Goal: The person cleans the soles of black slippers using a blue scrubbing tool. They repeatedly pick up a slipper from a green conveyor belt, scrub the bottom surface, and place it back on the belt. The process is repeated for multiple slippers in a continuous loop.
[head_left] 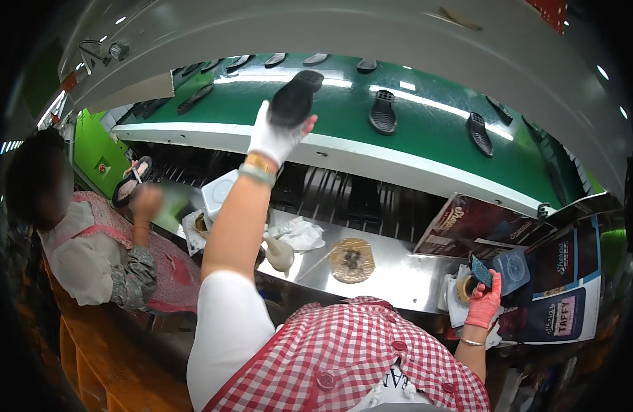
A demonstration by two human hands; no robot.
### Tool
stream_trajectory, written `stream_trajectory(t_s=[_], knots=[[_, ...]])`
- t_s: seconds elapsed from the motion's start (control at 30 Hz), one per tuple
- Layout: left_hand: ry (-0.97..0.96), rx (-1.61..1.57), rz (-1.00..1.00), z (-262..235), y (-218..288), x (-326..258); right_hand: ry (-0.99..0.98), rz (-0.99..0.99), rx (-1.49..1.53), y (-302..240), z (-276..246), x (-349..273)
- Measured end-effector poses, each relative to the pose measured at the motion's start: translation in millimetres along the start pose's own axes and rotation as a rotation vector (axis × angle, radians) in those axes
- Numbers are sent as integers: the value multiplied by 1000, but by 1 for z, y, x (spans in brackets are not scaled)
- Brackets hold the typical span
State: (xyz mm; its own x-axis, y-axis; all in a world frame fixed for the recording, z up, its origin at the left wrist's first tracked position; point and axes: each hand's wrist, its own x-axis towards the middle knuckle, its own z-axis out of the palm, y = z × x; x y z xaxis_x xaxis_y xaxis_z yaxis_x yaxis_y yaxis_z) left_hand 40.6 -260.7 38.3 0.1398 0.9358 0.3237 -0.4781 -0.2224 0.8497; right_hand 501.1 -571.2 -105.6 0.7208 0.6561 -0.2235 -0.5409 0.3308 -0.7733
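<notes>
My left hand [277,136], in a white glove, is stretched out over the near edge of a green conveyor belt [330,127]. It is closed on a black shoe sole [293,101], held up with its toe end toward the far side. At the lower right, my right hand [484,302] wears a pink-red glove. Its fingers are wrapped round a dark blue-grey object that looks like a small brush [479,270]. Beside that hand are a small round container [465,288] and a clear plastic tub [511,270].
Several black soles lie on the belt, among them one sole [382,112] and another sole [480,134]. A metal worktop [406,281] carries crumpled white plastic [304,235] and a stained round patch [352,260]. Printed cardboard [461,228] stands right. A co-worker [90,247] handles a shoe part at left.
</notes>
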Motion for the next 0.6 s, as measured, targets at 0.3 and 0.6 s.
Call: stream_trajectory(t_s=[0.3,0.6], knots=[[505,1560,411,-253,6,111,193,-63,-109,48,11,-24],[646,2084,-137,-438,43,170,316,-248,-340,46,57,-60]])
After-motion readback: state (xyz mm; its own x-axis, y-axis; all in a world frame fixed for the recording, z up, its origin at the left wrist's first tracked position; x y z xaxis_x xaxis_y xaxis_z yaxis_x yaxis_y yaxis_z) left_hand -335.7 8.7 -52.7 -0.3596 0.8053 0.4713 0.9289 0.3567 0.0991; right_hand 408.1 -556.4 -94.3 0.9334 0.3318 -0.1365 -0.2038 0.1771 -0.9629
